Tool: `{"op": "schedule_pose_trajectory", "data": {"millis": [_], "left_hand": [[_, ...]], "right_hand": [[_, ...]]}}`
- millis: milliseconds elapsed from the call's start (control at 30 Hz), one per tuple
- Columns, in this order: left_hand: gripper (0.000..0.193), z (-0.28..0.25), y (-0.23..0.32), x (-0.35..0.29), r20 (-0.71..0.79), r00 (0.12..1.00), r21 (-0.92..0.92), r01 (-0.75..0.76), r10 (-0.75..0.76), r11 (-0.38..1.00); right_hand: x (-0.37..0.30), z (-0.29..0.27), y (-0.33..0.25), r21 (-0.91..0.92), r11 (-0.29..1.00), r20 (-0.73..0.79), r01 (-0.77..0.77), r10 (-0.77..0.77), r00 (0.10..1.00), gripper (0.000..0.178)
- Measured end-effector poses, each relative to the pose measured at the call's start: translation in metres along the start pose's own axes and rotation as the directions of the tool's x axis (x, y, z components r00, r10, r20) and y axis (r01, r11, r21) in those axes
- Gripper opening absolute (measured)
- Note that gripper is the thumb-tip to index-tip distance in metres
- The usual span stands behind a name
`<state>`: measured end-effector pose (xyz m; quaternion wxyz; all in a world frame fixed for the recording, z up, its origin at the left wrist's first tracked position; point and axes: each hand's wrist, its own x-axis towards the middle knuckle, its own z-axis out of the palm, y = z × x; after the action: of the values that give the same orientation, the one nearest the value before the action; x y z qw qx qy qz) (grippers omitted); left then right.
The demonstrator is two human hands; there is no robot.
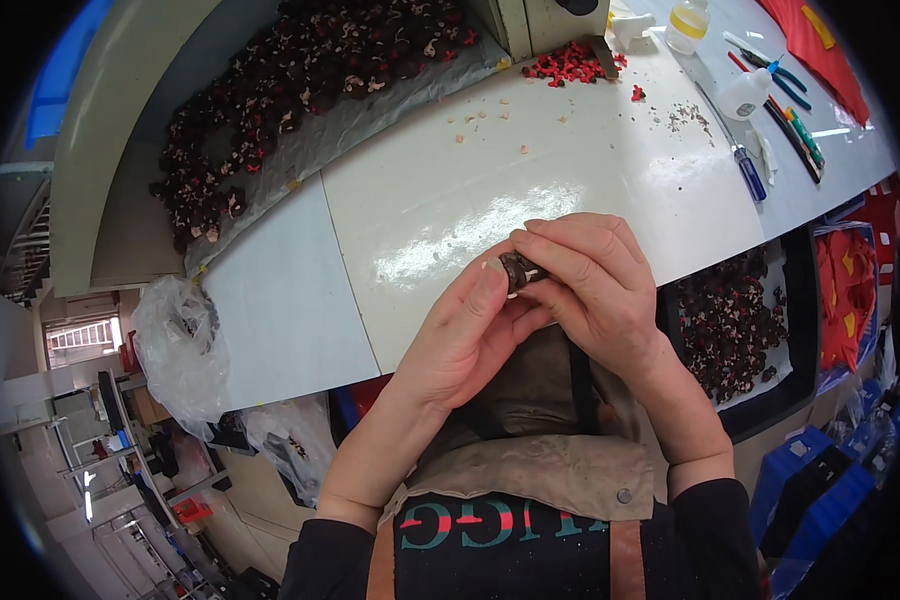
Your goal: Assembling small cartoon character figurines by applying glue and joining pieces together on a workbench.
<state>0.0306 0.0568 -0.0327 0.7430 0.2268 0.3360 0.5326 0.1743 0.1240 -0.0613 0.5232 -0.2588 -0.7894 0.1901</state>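
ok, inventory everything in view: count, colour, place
table: 1, white, centre
held piece: 1, dark brown, centre
dark pieces: many, brown with pink and red, upper left
enclosure: 1, beige, around those pieces
red pieces: many, red and black, table's far edge
clear bottle: 1, yellow band, upper right
white bottle: 1, blue tip, upper right
screwdriver: 1, blue handle, right
pliers: 1, teal handles, upper right
tray: 1, black, right
red material: count unclear, yellow patches, right
plastic bags: 2+, clear, lower left
apron: 1, brown, lower centre
left hand: 1, bare, centre
right hand: 1, bare, centre
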Motion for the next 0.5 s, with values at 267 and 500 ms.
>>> {"op": "schedule_pose_trajectory", "data": {"millis": [267, 500], "left_hand": [[0.054, 0.014, -0.006, -0.002, -0.033, 0.999, 0.046, -0.002, 0.003, 0.999], [0.046, 0.022, -0.009, -0.009, -0.007, 1.000, -0.014, -0.028, 0.028, 1.000]], "right_hand": [[-0.003, -0.014, -0.001, 0.018, 1.000, 0.001, 0.019, -0.019, 1.000, 0.039], [0.004, -0.038, -0.024, 0.155, 0.968, 0.155, -0.198, 0.174, 0.972, 0.033]]}}
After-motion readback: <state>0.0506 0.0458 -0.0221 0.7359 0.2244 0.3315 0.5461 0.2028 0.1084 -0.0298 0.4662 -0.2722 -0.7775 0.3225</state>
